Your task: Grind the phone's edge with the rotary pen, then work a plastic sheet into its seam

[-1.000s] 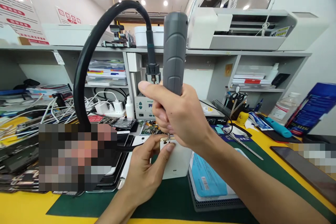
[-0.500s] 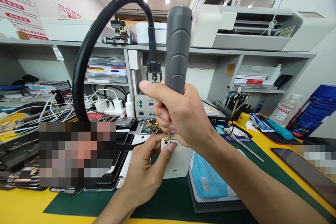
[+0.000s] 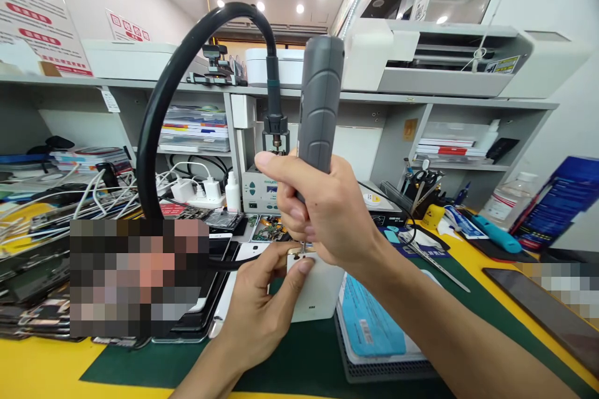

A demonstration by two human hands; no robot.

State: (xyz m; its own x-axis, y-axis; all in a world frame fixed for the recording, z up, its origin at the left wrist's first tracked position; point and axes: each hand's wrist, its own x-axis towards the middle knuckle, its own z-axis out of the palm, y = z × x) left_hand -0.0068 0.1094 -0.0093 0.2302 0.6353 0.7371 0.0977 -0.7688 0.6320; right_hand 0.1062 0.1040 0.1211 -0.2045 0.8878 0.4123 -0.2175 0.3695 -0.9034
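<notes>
My right hand is wrapped around a thick grey ribbed handle of an upright tool. From the tool's lower end a thin metal bit points down and meets the top edge of a white phone. Dark small openings show in the phone near that spot. The fingers and thumb of my left hand pinch the phone's upper left corner and edge, with the thumb close to the bit. Whether the bit has gone into the phone, I cannot tell.
A black flexible hose arcs over the left side. Stacked phones lie at the left, partly blurred out. A dark tray with a blue packet stands right of the phone. Tweezers lie on the green mat.
The whole scene sits slightly lower in the view. Both hands keep the same hold, and the bit remains at the phone's top edge.
</notes>
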